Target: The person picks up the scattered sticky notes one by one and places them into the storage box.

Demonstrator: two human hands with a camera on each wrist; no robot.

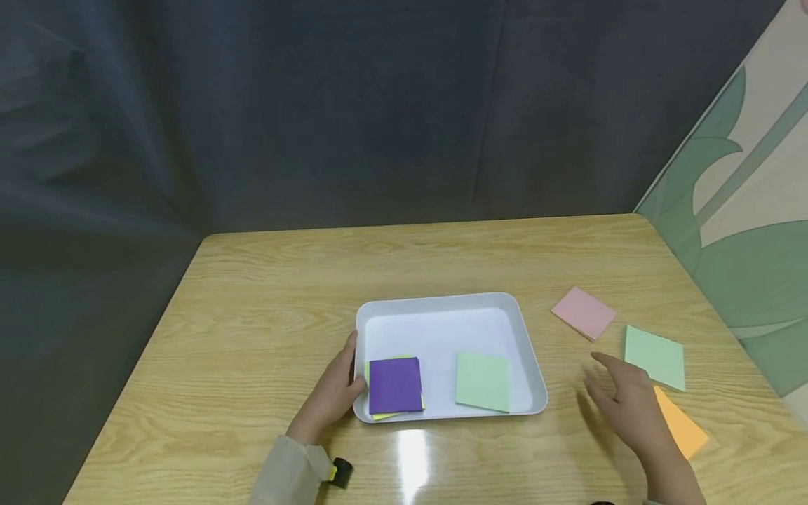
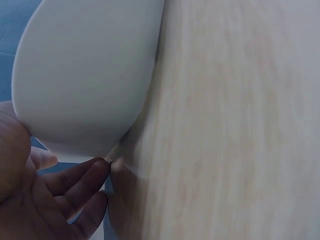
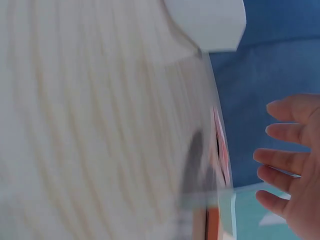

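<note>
My left hand (image 1: 330, 393) holds the left side of a white tray (image 1: 435, 330), its thumb over the rim and its fingers along the outer wall. Inside, a purple sticky-note pad (image 1: 394, 386) lies over a yellow one (image 1: 385, 416) at the front left. A light green pad (image 1: 482, 381) sits at the tray's front right. Empty, with fingers spread and relaxed, my right hand (image 1: 631, 407) hovers above the table right of the tray. Close by it lie another green pad (image 1: 656, 356) and an orange pad (image 1: 682, 424), the latter partly hidden by the hand.
A pink pad (image 1: 583, 313) lies beyond the right hand, between the tray and the green pad. The wooden table (image 1: 252, 337) ends at a dark curtain (image 1: 379, 126) behind and a leaf-patterned panel (image 1: 757, 280) on the right.
</note>
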